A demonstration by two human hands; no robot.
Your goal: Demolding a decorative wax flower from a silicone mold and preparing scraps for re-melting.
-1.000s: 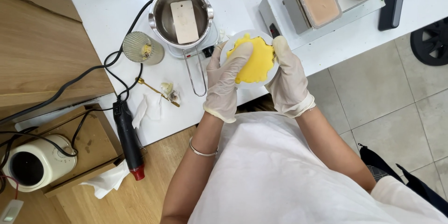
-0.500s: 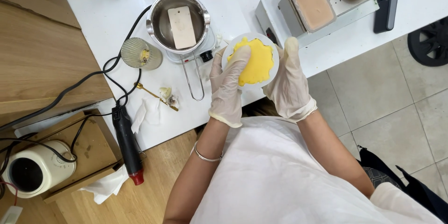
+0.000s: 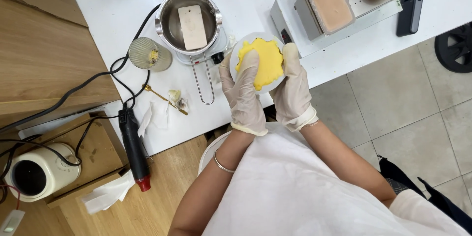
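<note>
Head view: we look down on both gloved hands at the front edge of a white counter (image 3: pixel 123 14).
Left hand (image 3: pixel 244 93): we wrap it round the left side of a white dish (image 3: pixel 275 84), fingers pressed onto the yellow wax (image 3: pixel 268 63) inside.
Right hand (image 3: pixel 293 88): we cup the dish's right rim, fingers closed against it, a fingertip over the top edge.
Dish: held up between both hands, just over the counter's front edge; whether it touches the counter we cannot tell.
Wax: a scalloped yellow disc filling the dish.
Pot (image 3: pixel 189 17): steel, on a small burner just left of the dish, with a pale slab (image 3: pixel 191 27) inside.
Glass (image 3: pixel 147 54): ribbed, left of the pot.
Heat gun (image 3: pixel 133 152): black with a red tip, hanging off the counter's front left edge.
Mould (image 3: pixel 328 2): pinkish block at the back right.
</note>
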